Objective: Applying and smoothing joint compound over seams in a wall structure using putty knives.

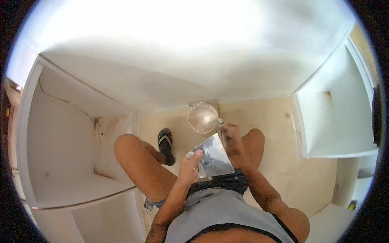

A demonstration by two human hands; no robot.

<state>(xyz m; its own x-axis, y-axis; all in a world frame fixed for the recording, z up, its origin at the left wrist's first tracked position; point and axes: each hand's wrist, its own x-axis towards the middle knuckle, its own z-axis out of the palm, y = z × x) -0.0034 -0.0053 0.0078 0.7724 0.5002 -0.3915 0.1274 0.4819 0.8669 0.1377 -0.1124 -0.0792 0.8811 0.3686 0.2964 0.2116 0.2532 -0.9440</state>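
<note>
My left hand [189, 169] is closed on a flat, roughly square metal plate [218, 156], its thumb lying on top. Pale smears mark the plate's surface. Slightly blurred, my right hand [231, 133] grips what looks like a small putty knife [215, 123]. The knife's blade is over a round container [202, 111] with whitish material inside. This container stands on the floor beyond the plate, close to the foot of the wall. Most of the knife's handle is hidden by the fingers.
Ahead rises a white wall [174, 73], brightly lit at the top. An open white cabinet [69, 141] flanks me on the left, with stained inner corners. Another white cabinet [338, 109] stands on the right. My sandalled foot [165, 146] rests on the beige floor [279, 166].
</note>
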